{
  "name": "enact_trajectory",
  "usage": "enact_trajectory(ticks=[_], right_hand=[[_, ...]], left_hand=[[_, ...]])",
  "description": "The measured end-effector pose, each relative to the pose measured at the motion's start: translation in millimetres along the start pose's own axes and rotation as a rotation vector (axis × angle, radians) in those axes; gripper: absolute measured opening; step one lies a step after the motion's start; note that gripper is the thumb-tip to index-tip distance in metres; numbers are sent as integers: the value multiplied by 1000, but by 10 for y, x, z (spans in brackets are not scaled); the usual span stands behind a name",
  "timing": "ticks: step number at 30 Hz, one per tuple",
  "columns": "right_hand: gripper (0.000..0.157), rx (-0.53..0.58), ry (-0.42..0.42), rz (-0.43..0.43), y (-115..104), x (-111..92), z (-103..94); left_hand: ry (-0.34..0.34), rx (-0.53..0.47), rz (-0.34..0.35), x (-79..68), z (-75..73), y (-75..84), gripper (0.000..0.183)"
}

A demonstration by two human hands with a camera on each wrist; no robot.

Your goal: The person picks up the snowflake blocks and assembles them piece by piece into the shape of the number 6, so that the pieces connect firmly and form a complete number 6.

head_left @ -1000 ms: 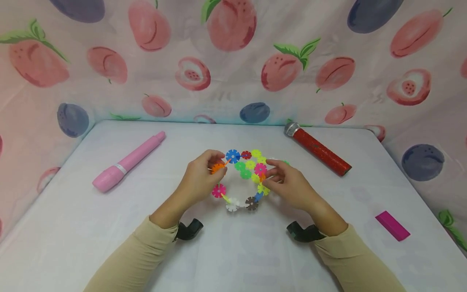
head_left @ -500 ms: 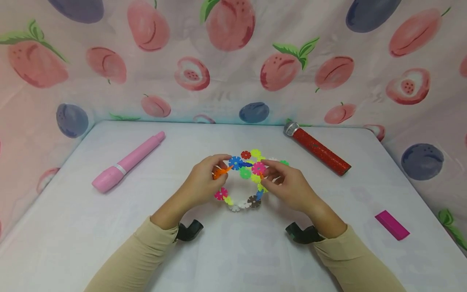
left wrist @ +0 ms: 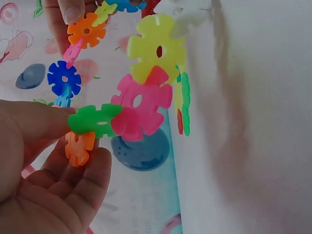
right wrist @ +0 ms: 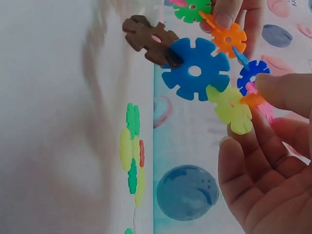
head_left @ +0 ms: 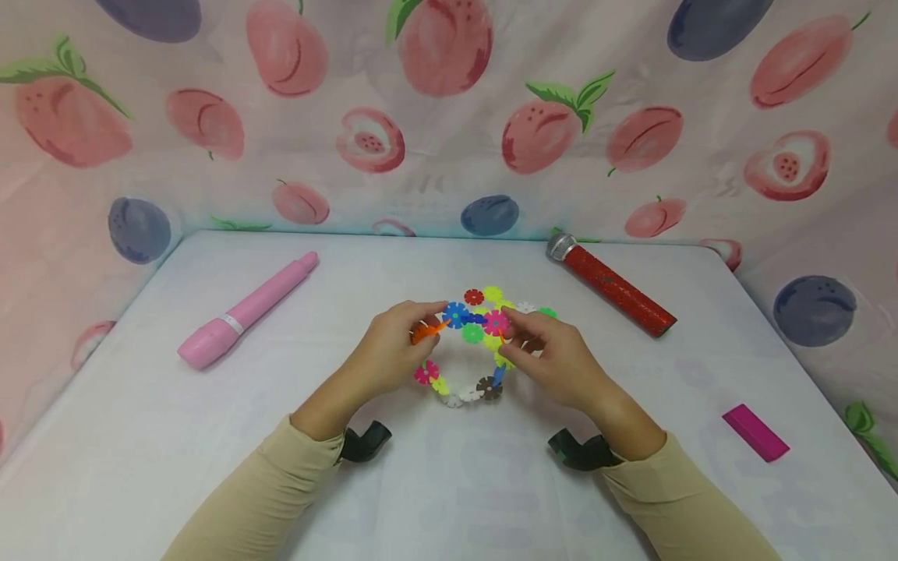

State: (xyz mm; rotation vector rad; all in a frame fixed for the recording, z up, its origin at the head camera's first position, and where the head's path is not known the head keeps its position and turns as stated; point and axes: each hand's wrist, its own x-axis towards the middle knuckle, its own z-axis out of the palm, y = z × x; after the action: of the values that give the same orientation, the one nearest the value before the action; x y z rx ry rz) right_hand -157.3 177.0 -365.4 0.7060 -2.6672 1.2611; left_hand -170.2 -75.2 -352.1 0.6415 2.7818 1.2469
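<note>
Both hands hold a ring of interlocking snowflake discs above the table. My left hand point(head_left: 396, 347) pinches an orange disc point(head_left: 423, 333) on the ring's left side; in the left wrist view its thumb lies by a green disc point(left wrist: 97, 121). A blue disc point(head_left: 456, 315) and a dark blue disc point(head_left: 475, 319) span the top. The dark blue one meets a pink disc point(head_left: 496, 322) at my right hand point(head_left: 550, 354). That hand grips the ring near an orange disc point(right wrist: 252, 100), partly hidden by its fingers. A brown disc point(head_left: 489, 388) and white discs form the lower side.
Behind the ring, loose-looking discs lie on the table, among them a red disc point(head_left: 473, 297) and a green disc point(head_left: 473, 333). A pink microphone point(head_left: 249, 310) lies left, a red microphone point(head_left: 613, 288) right. A magenta strip point(head_left: 756, 432) lies at the far right.
The left hand has moved slightly right and nearer the body, bringing the dark blue disc up against the pink disc. The gap at the top of the ring has closed. Background discs stay put.
</note>
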Motion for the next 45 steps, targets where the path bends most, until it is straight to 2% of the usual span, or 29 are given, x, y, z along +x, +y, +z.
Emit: enact_trajectory(ticks=[4,14,24,27,30,34,37,39,41,43,45], right_hand=[[50,-24,-17,-8,0,-6,-2],[52,-26,-77,-7,9,-5,-6],[44,45,43,-55,-10,-20,-57],[43,71,42,-41,-30,-29,-57],[42,108,30,-38,-66,-34,-42],[43,151,20,-90,-96,-39,-25],[42,166,43,-131,-69,-27,-53],[40,152,75,-110,-13,-13,-92],[39,128,103,-51,61,4,-138],[38,82,104,40,142,20,-180],[38,22,71,141,220,29,-213]], left_hand=[[-3,28,24,7,8,-5,47],[10,24,52,2,12,-24,47],[-46,-54,5,-15,23,11,46],[-53,-60,24,-21,26,6,43],[-67,-82,61,-33,32,19,48],[-84,-131,124,-47,49,56,49],[-84,-147,136,-60,45,78,43],[-77,-152,131,-66,41,84,41],[-66,-158,122,-68,35,89,41],[-55,-164,121,-68,29,92,41],[-52,-165,117,-69,25,89,40]])
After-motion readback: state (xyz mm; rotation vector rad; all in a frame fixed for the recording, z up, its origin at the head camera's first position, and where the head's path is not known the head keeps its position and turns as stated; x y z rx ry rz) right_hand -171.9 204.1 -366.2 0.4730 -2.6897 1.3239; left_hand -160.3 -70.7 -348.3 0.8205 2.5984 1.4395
